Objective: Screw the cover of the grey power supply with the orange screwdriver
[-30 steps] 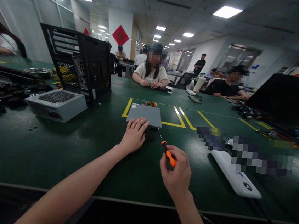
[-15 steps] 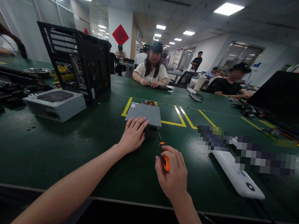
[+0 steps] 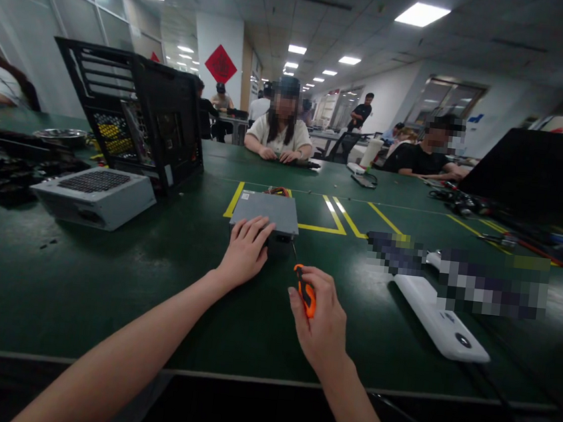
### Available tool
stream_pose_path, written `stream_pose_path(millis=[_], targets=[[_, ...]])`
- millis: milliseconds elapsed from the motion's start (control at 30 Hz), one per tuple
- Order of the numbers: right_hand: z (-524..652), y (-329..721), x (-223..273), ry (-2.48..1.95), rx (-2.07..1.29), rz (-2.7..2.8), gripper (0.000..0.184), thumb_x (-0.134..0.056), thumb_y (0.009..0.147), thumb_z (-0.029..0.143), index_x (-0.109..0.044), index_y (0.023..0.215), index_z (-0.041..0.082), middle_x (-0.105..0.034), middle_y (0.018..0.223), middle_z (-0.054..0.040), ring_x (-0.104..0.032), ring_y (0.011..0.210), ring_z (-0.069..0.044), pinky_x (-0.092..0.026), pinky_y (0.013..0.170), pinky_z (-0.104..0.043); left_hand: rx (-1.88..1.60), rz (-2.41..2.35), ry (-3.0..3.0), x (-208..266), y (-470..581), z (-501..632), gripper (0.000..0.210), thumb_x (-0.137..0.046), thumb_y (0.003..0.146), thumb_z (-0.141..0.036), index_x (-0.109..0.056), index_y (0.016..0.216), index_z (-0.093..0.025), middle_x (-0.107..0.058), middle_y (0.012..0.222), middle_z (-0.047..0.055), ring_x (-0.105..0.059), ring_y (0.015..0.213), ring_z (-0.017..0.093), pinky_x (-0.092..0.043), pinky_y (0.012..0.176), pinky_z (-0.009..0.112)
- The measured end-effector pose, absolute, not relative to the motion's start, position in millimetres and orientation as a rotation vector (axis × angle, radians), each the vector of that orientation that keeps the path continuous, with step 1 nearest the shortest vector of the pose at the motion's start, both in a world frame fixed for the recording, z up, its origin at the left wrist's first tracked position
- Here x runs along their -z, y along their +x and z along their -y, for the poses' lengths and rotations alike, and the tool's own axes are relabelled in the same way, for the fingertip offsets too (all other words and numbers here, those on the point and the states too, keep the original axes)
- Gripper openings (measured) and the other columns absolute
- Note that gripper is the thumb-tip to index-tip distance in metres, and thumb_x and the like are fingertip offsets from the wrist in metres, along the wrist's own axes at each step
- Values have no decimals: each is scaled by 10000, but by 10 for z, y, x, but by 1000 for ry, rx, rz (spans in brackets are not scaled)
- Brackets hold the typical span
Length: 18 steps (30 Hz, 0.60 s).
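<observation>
The left hand [image 3: 244, 255] rests on the near edge of the grey power supply unit [image 3: 268, 206], its grip open, grasping nothing. The right hand's [image 3: 321, 314] grip is closed around an orange-and-black screwdriver [image 3: 305, 295], shaft pointing at the unit's near right corner (tip contact is too small to tell). The unit lies on the green worktop [image 3: 150, 311], right of another power supply [image 3: 96, 199].

A single head-worn camera looks forward and slightly down, close above the bare left forearm [image 3: 142, 334] and bare right forearm [image 3: 359, 400], across the flat dark-green table [image 3: 78, 277] to the grey panelled ceiling [image 3: 325, 28] beyond.
</observation>
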State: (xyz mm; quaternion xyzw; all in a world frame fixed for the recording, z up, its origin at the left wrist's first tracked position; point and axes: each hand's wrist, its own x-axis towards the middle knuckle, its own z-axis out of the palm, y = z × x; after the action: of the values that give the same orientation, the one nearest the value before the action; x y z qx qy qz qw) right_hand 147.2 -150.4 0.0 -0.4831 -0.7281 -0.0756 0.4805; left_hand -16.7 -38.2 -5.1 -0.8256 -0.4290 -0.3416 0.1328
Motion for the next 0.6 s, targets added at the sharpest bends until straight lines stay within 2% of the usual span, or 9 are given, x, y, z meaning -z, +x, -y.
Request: stream_pose_path(millis=[100,233,333,400,500,600], targets=[[1493,1472,23,-1175,136,1669,202,-481,859,257,-417,1040,194,-522,1036,-99,-576,927,-186,-529,698,-326,984,1240,-2405,44,-170,387,481,-462,818,-161,-402,1294,-190,-424,1350,88,-328,1278,226,-198,1085,428],[1491,1467,29,-1163,258,1717,134,-493,821,129,-450,930,193,-562,954,-73,-588,878,-179,-512,718,-328,988,1241,-2408,39,-166,394,479,-456,818,-156,-404,1293,-192,-428,1347,87,-335,1275,229,-200,1084,436],[1501,1457,8,-1141,308,1798,103,-513,810,119,-469,862,196,-584,933,-71,-584,866,-189,-494,746,-359,993,1247,-2400,46,-161,391,489,-464,810,-156,-407,1294,-198,-427,1347,90,-339,1274,235,-208,1082,438],[1506,1449,0,-1148,264,1782,96,-517,824,160,-471,902,191,-573,962,-83,-580,883,-191,-497,749,-360,992,1253,-2395,53,-159,385,498,-473,805,-161,-405,1297,-202,-427,1346,88,-339,1273,237,-212,1081,436],[1504,1440,5,-1155,173,1683,184,-489,846,190,-431,1020,184,-532,1037,-108,-572,941,-189,-514,734,-339,983,1260,-2394,58,-158,378,500,-481,804,-169,-403,1297,-205,-426,1348,78,-337,1273,231,-212,1082,426],[1502,1440,9,-1155,227,1678,152,-501,824,153,-444,960,191,-519,1015,-97,-570,928,-183,-516,720,-321,971,1260,-2396,56,-157,379,496,-477,806,-167,-402,1295,-202,-421,1353,75,-336,1273,225,-204,1085,421]])
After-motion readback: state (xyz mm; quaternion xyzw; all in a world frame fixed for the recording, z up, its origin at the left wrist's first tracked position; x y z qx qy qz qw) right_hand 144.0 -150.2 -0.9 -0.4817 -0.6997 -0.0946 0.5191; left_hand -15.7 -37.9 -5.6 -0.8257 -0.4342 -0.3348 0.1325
